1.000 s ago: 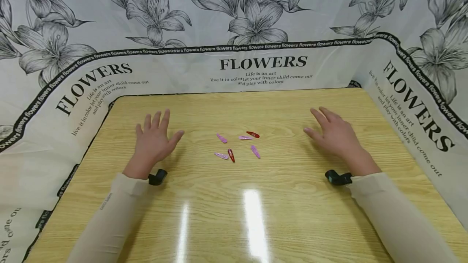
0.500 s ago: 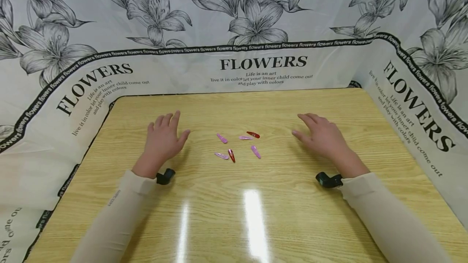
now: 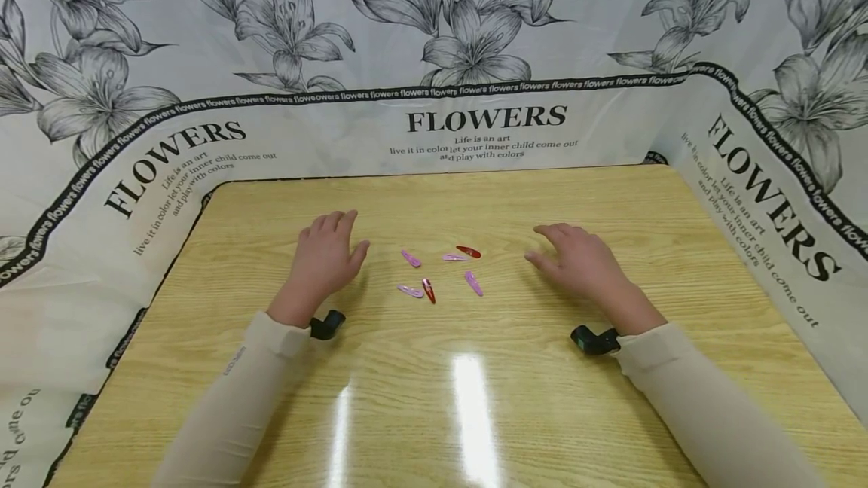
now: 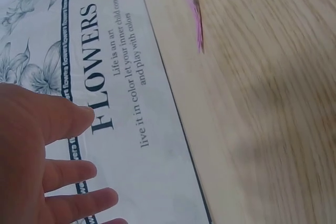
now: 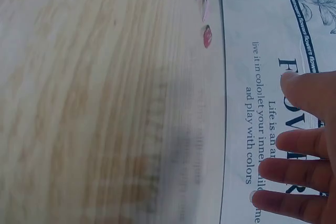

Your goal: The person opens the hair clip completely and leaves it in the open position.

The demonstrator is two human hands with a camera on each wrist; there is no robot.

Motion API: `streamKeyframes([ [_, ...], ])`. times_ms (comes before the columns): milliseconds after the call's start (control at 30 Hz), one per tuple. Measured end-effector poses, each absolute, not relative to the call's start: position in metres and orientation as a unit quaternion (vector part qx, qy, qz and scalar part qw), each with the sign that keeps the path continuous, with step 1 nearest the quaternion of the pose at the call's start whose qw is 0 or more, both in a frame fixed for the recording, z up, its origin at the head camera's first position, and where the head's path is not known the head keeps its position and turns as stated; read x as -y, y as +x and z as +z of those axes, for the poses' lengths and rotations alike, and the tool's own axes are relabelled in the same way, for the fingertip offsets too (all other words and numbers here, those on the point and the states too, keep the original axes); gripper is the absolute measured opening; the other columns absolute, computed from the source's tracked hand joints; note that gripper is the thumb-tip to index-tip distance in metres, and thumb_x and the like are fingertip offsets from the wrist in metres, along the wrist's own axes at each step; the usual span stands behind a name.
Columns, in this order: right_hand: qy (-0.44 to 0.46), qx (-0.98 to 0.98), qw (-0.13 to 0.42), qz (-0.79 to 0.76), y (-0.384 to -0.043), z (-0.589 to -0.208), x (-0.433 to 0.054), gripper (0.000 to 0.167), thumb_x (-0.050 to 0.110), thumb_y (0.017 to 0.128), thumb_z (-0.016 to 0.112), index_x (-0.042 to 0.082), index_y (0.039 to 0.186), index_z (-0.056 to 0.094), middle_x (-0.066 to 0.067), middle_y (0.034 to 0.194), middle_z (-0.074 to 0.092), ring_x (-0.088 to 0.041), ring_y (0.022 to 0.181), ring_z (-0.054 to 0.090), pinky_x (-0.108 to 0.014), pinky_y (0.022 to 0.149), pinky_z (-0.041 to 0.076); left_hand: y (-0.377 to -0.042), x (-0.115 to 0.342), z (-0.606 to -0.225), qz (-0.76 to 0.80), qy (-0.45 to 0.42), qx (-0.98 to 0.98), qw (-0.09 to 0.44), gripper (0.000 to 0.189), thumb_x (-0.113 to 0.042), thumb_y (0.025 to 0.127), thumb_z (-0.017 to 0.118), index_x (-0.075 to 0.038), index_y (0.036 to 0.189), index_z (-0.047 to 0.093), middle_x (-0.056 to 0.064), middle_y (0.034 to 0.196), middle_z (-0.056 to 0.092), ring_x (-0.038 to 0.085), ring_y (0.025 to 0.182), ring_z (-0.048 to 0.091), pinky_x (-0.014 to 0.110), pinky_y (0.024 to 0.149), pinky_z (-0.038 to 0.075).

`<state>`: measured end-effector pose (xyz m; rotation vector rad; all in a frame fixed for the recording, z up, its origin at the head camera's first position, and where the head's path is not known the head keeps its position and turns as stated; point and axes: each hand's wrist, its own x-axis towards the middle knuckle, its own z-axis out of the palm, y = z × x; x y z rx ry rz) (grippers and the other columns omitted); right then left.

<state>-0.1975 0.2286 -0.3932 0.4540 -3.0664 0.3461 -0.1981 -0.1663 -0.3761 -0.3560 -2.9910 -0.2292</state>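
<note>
Several small hair clips lie scattered on the wooden table, some pink and two red. On the left side are a pink hair clip (image 3: 411,258) and, nearer, a pale pink one (image 3: 410,291) whose end meets a red hair clip (image 3: 429,291). To the right, another red hair clip (image 3: 469,251) lies by a pink one (image 3: 454,257), with one more pink clip (image 3: 474,283) below. My left hand (image 3: 325,258) hovers left of the clips, fingers extended and thumb apart. Opposite it, my right hand (image 3: 576,260) is held with fingers loosely bent. Both hold nothing.
The wooden table (image 3: 420,398) has bright light reflections near its front. A white floral cloth (image 3: 339,134) printed with lettering stands along the back and both sides. Each wrist wears a small black camera (image 3: 328,324).
Both hands have moved inward toward the hair clips, the left one rightward and the right one leftward. The clips lie where they were.
</note>
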Motion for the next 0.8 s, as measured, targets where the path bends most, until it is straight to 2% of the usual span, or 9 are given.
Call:
streamKeyframes([
  [367, 0.174, 0.979, 0.004, 0.108, -0.194, -0.399, -0.216, 0.055, 0.042, 0.097, 0.052, 0.005, 0.138, 0.05, -0.021, 0.137, 0.054, -0.042, 0.125, 0.05, -0.057, 0.103, 0.039, -0.2, 0.148, -0.376, -0.072, -0.126, 0.988, 0.052, 0.053, -0.038, 0.099, 0.051, -0.004, 0.14, 0.047, 0.019, 0.138, 0.052, 0.04, 0.128, 0.047, 0.059, 0.098, 0.042],
  [800, 0.194, 0.973, 0.012, 0.126, -0.19, -0.405, -0.206, 0.047, 0.039, 0.095, 0.057, 0.005, 0.128, 0.059, -0.018, 0.127, 0.061, -0.038, 0.118, 0.056, -0.054, 0.098, 0.044, -0.2, 0.128, -0.382, -0.081, -0.132, 0.987, 0.035, 0.048, -0.038, 0.098, 0.052, -0.005, 0.133, 0.054, 0.016, 0.133, 0.057, 0.037, 0.123, 0.053, 0.055, 0.096, 0.046],
])
